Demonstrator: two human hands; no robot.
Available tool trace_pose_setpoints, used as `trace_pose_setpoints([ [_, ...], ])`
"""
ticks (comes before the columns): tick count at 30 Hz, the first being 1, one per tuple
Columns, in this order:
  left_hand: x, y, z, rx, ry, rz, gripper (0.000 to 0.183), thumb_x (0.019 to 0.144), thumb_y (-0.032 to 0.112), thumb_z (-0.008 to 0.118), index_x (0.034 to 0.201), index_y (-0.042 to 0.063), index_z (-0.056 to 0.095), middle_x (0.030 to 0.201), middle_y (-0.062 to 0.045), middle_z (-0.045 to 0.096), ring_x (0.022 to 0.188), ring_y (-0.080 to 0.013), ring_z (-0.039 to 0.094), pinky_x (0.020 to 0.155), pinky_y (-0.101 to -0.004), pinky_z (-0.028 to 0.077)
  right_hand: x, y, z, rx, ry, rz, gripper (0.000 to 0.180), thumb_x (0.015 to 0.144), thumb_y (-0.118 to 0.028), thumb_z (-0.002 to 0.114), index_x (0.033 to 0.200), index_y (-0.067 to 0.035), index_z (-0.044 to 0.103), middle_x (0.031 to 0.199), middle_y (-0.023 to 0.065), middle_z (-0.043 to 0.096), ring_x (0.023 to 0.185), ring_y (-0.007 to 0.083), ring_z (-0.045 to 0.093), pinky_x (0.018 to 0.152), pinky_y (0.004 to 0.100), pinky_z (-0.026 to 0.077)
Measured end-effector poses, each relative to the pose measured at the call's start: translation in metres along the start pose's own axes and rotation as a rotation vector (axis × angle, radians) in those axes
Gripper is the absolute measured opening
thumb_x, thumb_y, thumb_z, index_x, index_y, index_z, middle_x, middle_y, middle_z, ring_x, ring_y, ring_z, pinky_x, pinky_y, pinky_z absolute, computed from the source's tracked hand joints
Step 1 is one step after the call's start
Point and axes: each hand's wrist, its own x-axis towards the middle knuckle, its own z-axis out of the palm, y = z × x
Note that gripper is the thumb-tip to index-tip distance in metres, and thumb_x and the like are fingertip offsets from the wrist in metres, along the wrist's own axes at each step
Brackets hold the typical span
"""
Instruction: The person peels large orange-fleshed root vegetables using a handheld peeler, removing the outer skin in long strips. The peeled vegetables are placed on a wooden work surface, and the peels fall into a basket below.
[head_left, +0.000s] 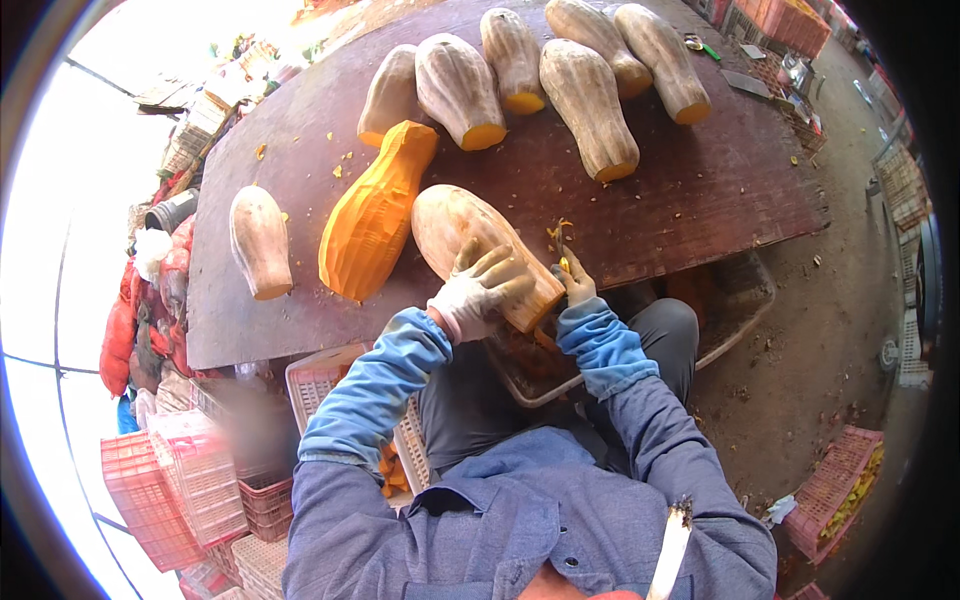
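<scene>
An unpeeled butternut-type squash (469, 229) lies aslant at the near edge of the table, its cut orange end towards me. Spread over its upper side is my left hand (484, 289), in a stained whitish glove, holding it. Beside the cut end, my gloved right hand (576, 283) grips a small peeler (561, 251) with a yellow part at the handle and bits of orange peel on its head. The peeler appears just off the skin. To the left lies a peeled orange squash (379, 214); farther left is a smaller unpeeled squash (259, 244).
Several unpeeled squashes (459, 90) with cut ends lie across the back of the dark wooden table (712, 202). A flat blade (746, 84) lies at its right edge. A tub (555, 394) sits below the near edge. Plastic crates (199, 472) are stacked left; a cigarette (671, 551) shows low.
</scene>
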Motion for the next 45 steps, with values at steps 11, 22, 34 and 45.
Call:
trace_pose_setpoints([
  [11, 0.007, -0.015, 0.014, 0.086, 0.355, -0.882, 0.096, 0.078, 0.064, 0.08, 0.152, 0.01, 0.055, 0.165, -0.019, 0.04, 0.159, -0.0403, 0.023, 0.128, -0.0533, 0.014, -0.05, -0.001, 0.03, -0.071, 0.191, -0.13, 0.053, 0.108, -0.011, 0.06, 0.158, -0.005, 0.046, 0.093, 0.0042, 0.068, 0.083, 0.0106, 0.062, 0.083, 0.0264, 0.054],
  [22, 0.034, -0.11, 0.002, 0.051, 0.496, -0.591, 0.051, 0.078, 0.04, 0.082, 0.118, 0.008, 0.077, 0.132, -0.014, 0.071, 0.137, -0.0318, 0.056, 0.123, -0.0496, 0.031, 0.014, -0.003, 0.085, 0.316, 0.078, -0.157, 0.058, 0.109, -0.006, 0.055, 0.164, -0.008, 0.037, 0.09, 0.0032, 0.063, 0.079, 0.0101, 0.059, 0.077, 0.0261, 0.052],
  [34, 0.052, -0.132, -0.007, 0.037, 0.209, -1.181, 0.076, 0.098, 0.055, 0.05, 0.163, 0.016, 0.04, 0.173, -0.008, 0.03, 0.161, -0.0301, 0.021, 0.131, -0.0488, 0.013, 0.016, -0.069, 0.05, -0.36, -0.582, -0.262, 0.058, 0.099, 0.003, 0.058, 0.156, -0.004, 0.05, 0.151, 0.0127, 0.06, 0.133, 0.0194, 0.059, 0.114, 0.0309, 0.043],
  [45, 0.063, -0.124, -0.022, 0.053, 0.052, -1.17, 0.058, 0.103, 0.06, 0.046, 0.151, 0.03, 0.059, 0.171, -0.004, 0.035, 0.161, -0.0324, 0.022, 0.128, -0.0554, 0.016, 0.072, -0.076, 0.119, -0.925, -0.536, -0.085, 0.045, 0.109, -0.022, 0.057, 0.153, -0.015, 0.055, 0.136, 0.0168, 0.07, 0.121, 0.0286, 0.069, 0.102, 0.0335, 0.051],
])
